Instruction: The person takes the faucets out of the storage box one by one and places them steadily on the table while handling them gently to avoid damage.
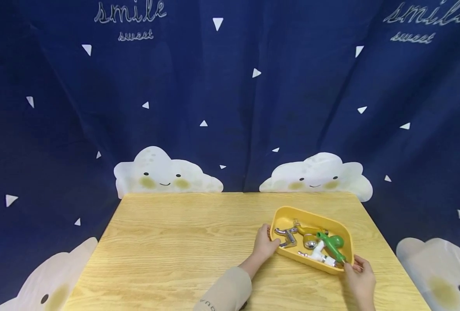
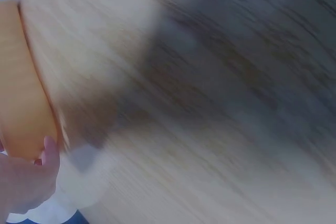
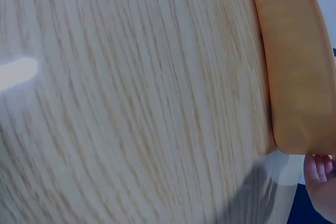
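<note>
Left hand [image 1: 266, 244] and right hand [image 1: 361, 278] are clamped, well apart, on opposite ends of the tray [image 1: 290, 216], which is held at the right part of the table [image 1: 175, 233]; its placing or shifting is judged the step in hand, and a level, even grip would be called for next. Within its smooth, round-cornered yellow walls are jumbled a shiny chrome tap [image 1: 289, 238], a yellow fitting [image 1: 309, 239], a green tap [image 1: 334, 248] and a branched white valve [image 1: 320, 255]. Beyond, pale streaked woodgrain is backed by a dark blue, cloud-printed curtain [image 1: 199, 73].
</note>
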